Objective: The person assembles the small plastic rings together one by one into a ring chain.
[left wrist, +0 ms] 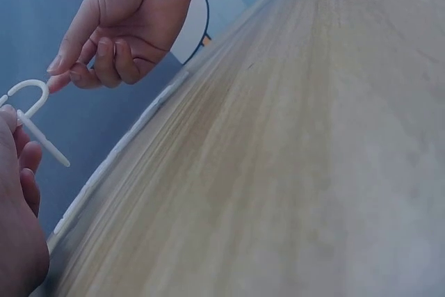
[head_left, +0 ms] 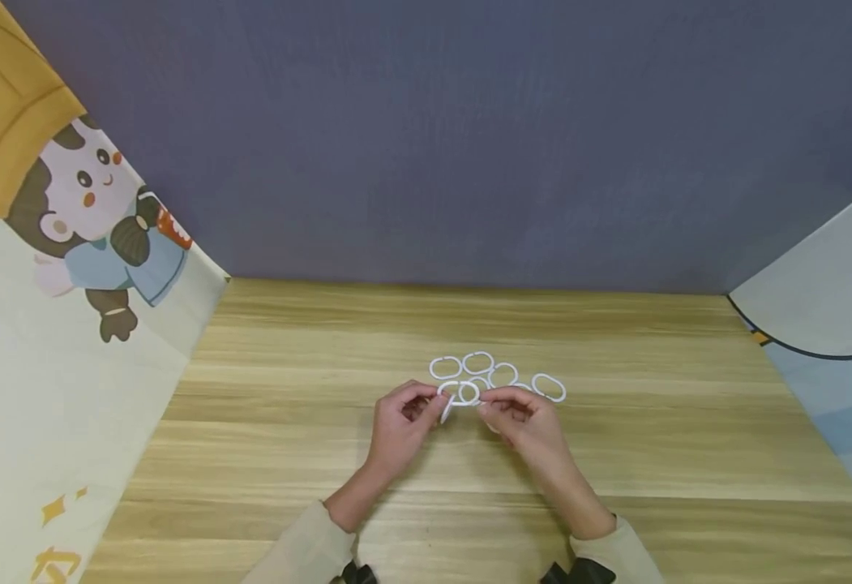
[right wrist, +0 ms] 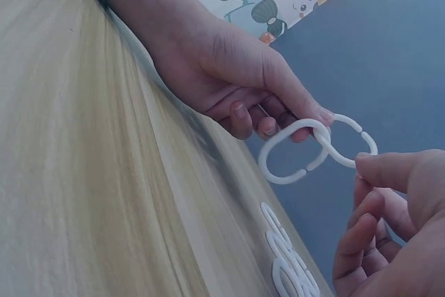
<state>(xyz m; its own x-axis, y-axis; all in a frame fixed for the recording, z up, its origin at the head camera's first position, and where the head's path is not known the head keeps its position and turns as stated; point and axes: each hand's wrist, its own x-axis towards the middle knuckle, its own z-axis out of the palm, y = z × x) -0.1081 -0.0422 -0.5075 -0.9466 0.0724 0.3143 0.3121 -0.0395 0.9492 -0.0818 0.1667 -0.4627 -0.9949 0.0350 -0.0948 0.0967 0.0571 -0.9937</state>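
Note:
Two white plastic oval rings, each with a small gap in its band, are linked together between the hands. My left hand (head_left: pixel 399 428) pinches them where they cross, thumb and forefinger at the join. One ring (right wrist: pixel 341 159) stretches across to my right hand (head_left: pixel 535 426), whose thumb and fingertip pinch its far end. The second ring (right wrist: pixel 263 159) hangs down at an angle from the left fingertips. In the left wrist view the hanging ring (left wrist: pixel 46 142) shows edge-on. Both hands are held over the wooden table (head_left: pixel 287 454).
Several loose white rings (head_left: pixel 431 369) lie in a loose cluster just beyond the hands, one (head_left: pixel 563 392) set apart at the right. A dark blue-grey wall (head_left: pixel 469 146) rises behind the table. Cartoon-printed panels (head_left: pixel 17 324) flank both sides.

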